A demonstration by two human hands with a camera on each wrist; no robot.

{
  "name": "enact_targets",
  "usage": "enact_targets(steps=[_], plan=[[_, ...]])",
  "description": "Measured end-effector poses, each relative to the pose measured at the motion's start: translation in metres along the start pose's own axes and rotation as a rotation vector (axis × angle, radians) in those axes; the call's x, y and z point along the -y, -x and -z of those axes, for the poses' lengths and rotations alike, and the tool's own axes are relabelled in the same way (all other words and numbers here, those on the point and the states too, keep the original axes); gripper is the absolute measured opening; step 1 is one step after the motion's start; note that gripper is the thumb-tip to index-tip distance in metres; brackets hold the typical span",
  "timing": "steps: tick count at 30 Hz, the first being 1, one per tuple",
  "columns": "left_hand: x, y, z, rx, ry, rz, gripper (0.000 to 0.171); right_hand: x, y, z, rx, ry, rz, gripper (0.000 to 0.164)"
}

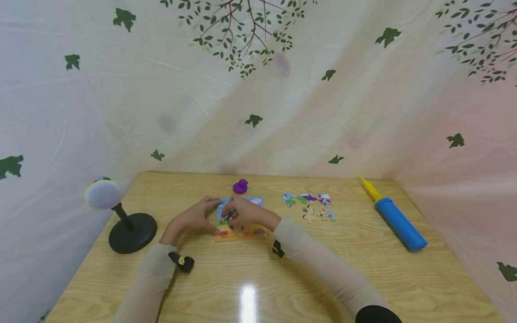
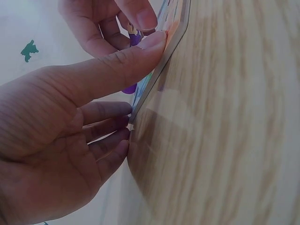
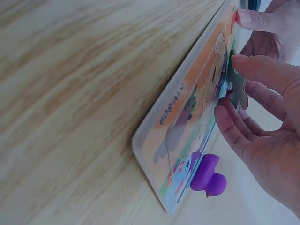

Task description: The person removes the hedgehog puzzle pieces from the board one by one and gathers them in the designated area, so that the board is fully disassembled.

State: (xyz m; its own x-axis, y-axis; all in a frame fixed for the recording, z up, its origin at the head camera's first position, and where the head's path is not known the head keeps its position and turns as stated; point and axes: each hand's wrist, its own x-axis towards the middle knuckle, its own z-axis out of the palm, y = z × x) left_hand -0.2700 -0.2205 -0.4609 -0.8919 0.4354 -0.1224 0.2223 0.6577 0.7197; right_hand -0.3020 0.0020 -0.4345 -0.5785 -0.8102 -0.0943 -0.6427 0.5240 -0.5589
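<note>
A colourful puzzle board (image 1: pixel 226 237) with an orange lower strip lies flat on the table. My left hand (image 1: pixel 195 216) rests at its left side, the thumb (image 2: pixel 152 44) on the board's border and the other fingers relaxed against the edge. Over the board, my right hand (image 1: pixel 246 212) pinches a jigsaw piece (image 3: pixel 243 96) between thumb and fingers. This piece stands tilted close above the picture, its printed face mostly hidden by the fingers. Just behind the board sits a purple toy duck (image 1: pixel 240 186).
Several loose jigsaw pieces (image 1: pixel 310 214) lie right of the board. At the far right is a blue hand pump (image 1: pixel 400 223) with a yellow nozzle. A round white-faced object on a black stand (image 1: pixel 133 233) stands at the left. A patterned curtain (image 1: pixel 282 134) hangs behind the table.
</note>
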Motion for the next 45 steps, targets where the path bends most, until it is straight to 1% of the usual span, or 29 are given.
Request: enact_targets(steps=[5,9,13,17,22,27,34,39,45], plan=[[-0.002,-0.001,0.000,0.001,0.005,-0.008,0.098,-0.002,-0.001,-0.001,-0.001,-0.032,-0.015,0.025],[-0.002,-0.001,0.000,0.002,0.011,-0.012,0.099,-0.004,-0.002,-0.001,-0.019,-0.020,-0.034,0.025],[-0.001,-0.001,0.000,0.003,0.010,-0.013,0.099,-0.006,0.001,0.000,-0.045,-0.027,-0.043,0.028],[0.000,-0.001,-0.001,0.001,0.003,-0.008,0.100,-0.008,0.008,0.003,-0.069,-0.045,-0.024,0.034],[-0.001,-0.001,-0.001,0.000,0.000,0.003,0.100,-0.013,0.024,0.008,-0.103,-0.057,0.009,0.036],[-0.001,-0.002,-0.001,0.000,-0.009,0.017,0.101,-0.022,0.038,0.013,-0.124,-0.032,0.011,0.035],[-0.002,-0.002,-0.001,0.001,-0.012,0.032,0.101,-0.038,0.065,0.021,-0.163,-0.062,-0.045,0.034],[-0.002,-0.002,-0.002,-0.001,-0.015,0.045,0.101,-0.052,0.087,0.029,-0.170,-0.087,-0.054,0.035],[-0.003,-0.001,-0.003,0.001,-0.018,0.043,0.101,-0.067,0.109,0.035,-0.185,-0.080,-0.081,0.033]])
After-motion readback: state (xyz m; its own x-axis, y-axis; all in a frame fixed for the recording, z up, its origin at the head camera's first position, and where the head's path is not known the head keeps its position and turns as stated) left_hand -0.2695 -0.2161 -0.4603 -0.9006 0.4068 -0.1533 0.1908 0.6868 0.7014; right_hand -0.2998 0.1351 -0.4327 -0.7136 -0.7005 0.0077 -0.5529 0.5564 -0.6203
